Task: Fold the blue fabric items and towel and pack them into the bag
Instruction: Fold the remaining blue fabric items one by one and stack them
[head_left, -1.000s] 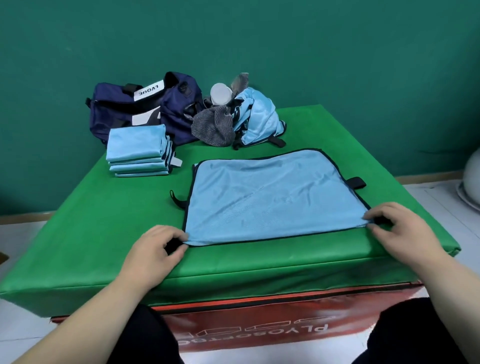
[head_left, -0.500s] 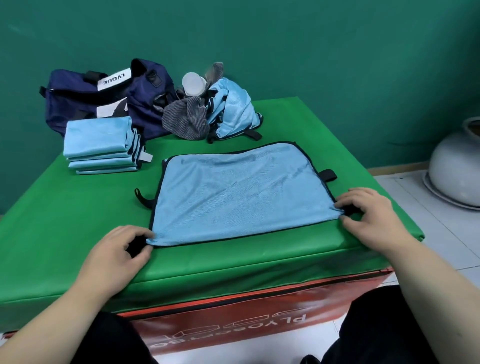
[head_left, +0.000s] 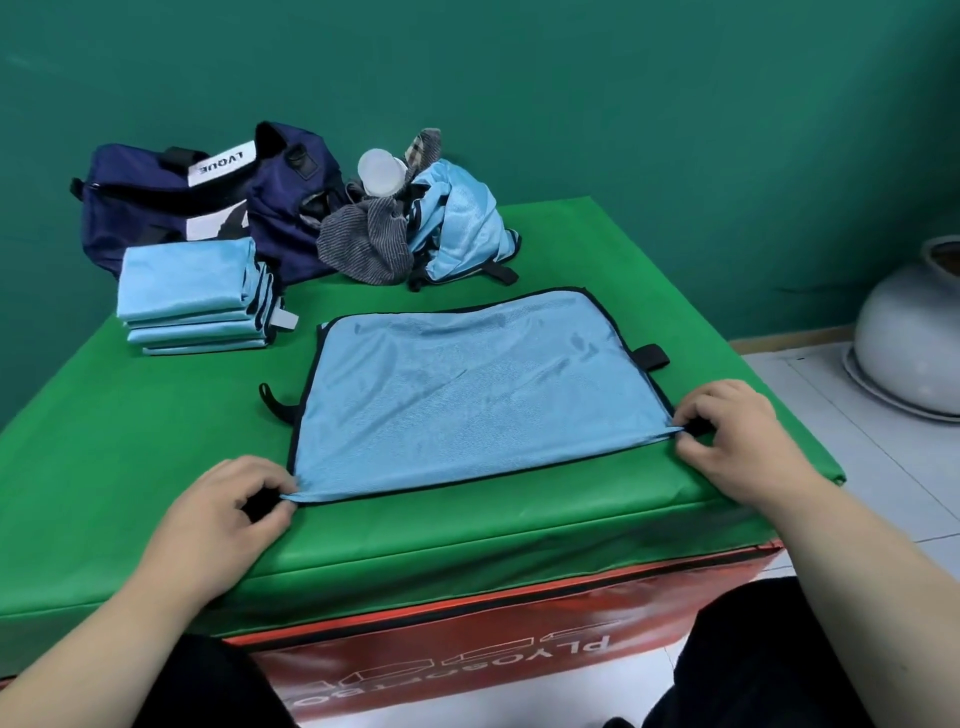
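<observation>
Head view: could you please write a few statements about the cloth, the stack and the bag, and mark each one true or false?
1. The left hand and right hand pinch the near corners of the cloth. True.
2. The stack lies to the right of the cloth. False: it lies to the cloth's left, just in front of the bag.
3. The bag sits at the table's far left. True.
4. The cloth is packed in the bag. False: it lies spread flat on the table.
5. A crumpled blue item lies beside a grey cloth, beyond the flat cloth. True.
</observation>
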